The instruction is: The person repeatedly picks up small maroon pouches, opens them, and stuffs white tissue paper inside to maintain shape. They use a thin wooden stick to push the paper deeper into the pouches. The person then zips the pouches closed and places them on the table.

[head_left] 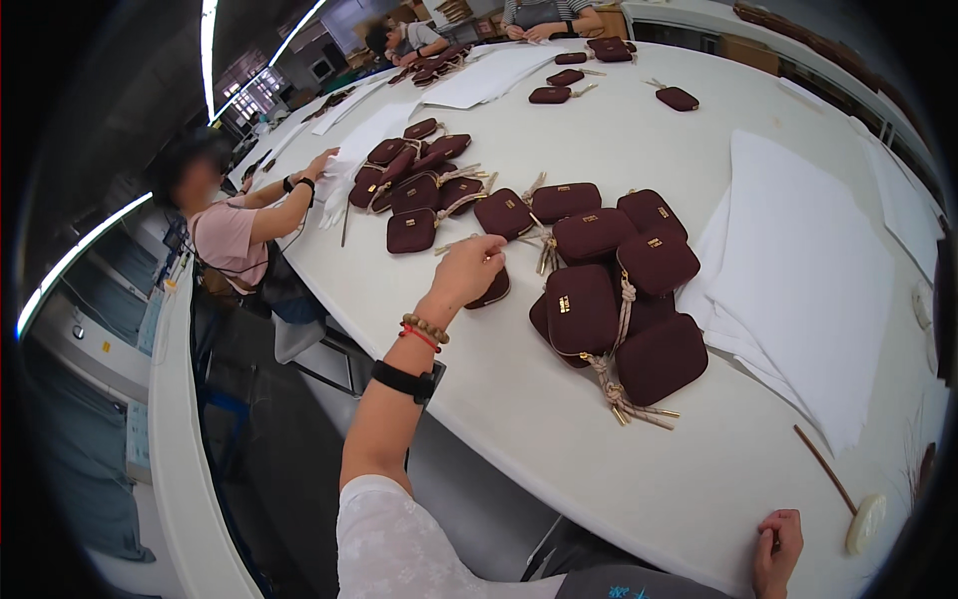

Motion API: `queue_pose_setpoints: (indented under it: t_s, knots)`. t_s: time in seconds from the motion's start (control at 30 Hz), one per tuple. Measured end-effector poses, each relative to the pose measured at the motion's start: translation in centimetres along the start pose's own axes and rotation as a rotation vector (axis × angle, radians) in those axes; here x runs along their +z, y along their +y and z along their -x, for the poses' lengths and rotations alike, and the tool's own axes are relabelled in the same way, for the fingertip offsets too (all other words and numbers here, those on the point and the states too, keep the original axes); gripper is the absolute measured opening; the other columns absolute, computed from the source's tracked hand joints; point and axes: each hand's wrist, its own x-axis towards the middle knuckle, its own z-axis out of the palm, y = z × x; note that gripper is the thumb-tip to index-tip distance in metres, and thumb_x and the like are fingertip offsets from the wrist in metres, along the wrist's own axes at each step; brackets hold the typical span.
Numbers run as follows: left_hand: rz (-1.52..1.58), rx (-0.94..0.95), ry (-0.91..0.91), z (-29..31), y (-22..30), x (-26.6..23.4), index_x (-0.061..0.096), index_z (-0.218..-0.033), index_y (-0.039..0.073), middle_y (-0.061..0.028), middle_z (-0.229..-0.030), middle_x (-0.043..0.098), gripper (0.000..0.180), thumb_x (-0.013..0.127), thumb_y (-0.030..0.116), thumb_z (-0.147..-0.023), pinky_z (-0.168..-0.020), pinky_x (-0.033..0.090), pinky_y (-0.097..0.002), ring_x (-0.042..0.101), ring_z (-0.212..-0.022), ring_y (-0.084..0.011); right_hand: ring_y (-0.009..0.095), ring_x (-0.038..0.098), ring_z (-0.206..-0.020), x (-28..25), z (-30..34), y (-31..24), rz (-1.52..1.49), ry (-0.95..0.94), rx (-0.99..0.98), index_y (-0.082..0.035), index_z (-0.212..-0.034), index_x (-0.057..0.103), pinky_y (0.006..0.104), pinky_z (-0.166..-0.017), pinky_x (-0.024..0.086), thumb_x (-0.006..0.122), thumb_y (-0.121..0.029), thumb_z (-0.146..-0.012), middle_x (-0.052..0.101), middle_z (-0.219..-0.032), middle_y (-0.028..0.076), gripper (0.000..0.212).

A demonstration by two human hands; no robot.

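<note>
My left hand (469,270) reaches forward over the white table, fingers bent and drawn together at the near edge of the pouch pile. Directly under it lies a small maroon zip pouch (492,291), partly hidden by the hand. What the fingers grip, if anything, is hidden. Just beyond them is another maroon pouch (503,214) with a gold mark. To the right, several pouches lie stacked, the upper one (582,309) trailing a knotted beige cord (627,299). My right hand (780,547) rests curled near the table's front edge; its inside does not show.
White sheets (798,270) cover the table's right part. A thin brown stick (826,469) and a pale oval object (865,524) lie near my right hand. More pouches (409,190) are heaped farther off. A co-worker in pink (235,240) handles white material at left; others sit at the far end.
</note>
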Motion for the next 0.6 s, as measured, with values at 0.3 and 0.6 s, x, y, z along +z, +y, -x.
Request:
queue_pose_setpoints:
  t_s: [0.3, 0.6]
  knots:
    - [-0.645, 0.033, 0.299, -11.1, -7.7, 3.0, 0.039, -0.139, 0.009, -0.0149, -0.134, 0.053, 0.055, 0.057, 0.019, -0.088, -0.099, 0.041, -0.0526, 0.054, -0.12, -0.0331, 0.027, 0.056, -0.078, -0.3, -0.6, -0.5, 0.037, -0.011, 0.01, 0.0, -0.086, 0.059, 0.0332, -0.072, 0.046, 0.052, -0.006, -0.092, 0.059, -0.086, 0.014, 0.01]
    - [-0.8, -0.146, 0.148, -12.7, -10.2, 0.5, 0.059, -0.105, 0.011, -0.011, -0.106, 0.065, 0.03, 0.06, 0.03, -0.082, -0.091, 0.039, -0.0554, 0.063, -0.102, -0.0309, 0.019, 0.049, -0.067, 1.1, 0.6, 0.7, 0.018, 0.081, 0.073, -0.001, -0.078, 0.054, 0.0281, -0.057, 0.038, 0.048, 0.002, -0.08, 0.052, -0.08, 0.01, 0.007]
